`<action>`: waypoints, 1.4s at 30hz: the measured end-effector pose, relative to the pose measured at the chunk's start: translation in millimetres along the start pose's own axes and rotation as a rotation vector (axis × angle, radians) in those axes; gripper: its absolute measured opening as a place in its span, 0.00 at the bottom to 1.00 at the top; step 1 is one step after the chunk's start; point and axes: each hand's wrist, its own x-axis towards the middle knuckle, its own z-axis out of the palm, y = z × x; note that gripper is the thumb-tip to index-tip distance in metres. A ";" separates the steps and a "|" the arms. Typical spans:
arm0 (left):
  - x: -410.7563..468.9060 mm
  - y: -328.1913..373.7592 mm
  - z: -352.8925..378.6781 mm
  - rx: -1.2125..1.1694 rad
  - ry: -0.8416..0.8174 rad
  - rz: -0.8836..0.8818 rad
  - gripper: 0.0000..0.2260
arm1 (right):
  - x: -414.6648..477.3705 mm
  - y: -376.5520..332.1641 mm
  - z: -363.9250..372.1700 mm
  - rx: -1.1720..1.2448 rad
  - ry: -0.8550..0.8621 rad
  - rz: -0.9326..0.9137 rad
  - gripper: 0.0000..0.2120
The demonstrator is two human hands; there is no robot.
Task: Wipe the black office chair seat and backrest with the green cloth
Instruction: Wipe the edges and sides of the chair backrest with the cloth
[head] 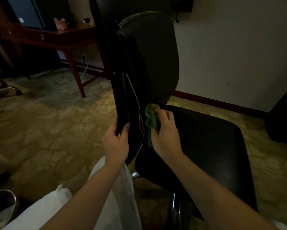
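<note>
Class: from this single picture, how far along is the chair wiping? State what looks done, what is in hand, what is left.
Done: nothing provable; the dim light shows no wiped patches. In hand: the right hand holds the bunched green cloth against the lower backrest, just above the seat, while the left hand grips the backrest's edge. Left, probably: the upper backrest and the seat.

Bare left hand (116,143), bare right hand (166,135), loose white garment (44,211) across the lap.
</note>
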 end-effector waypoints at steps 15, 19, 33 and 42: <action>0.9 -5.8 0.2 0.003 0.007 0.011 0.19 | -22.8 19.9 0.3 0.048 -0.012 0.078 0.23; 2.5 -5.2 0.9 0.008 0.005 0.013 0.19 | -31.2 22.8 15.3 -0.024 -0.079 0.045 0.23; 2.5 -9.7 3.3 0.029 0.040 0.021 0.20 | -14.5 32.2 5.9 0.080 -0.015 0.072 0.24; 3.2 -9.1 2.4 0.053 0.040 0.032 0.20 | -71.3 72.6 34.2 0.031 -0.166 0.197 0.22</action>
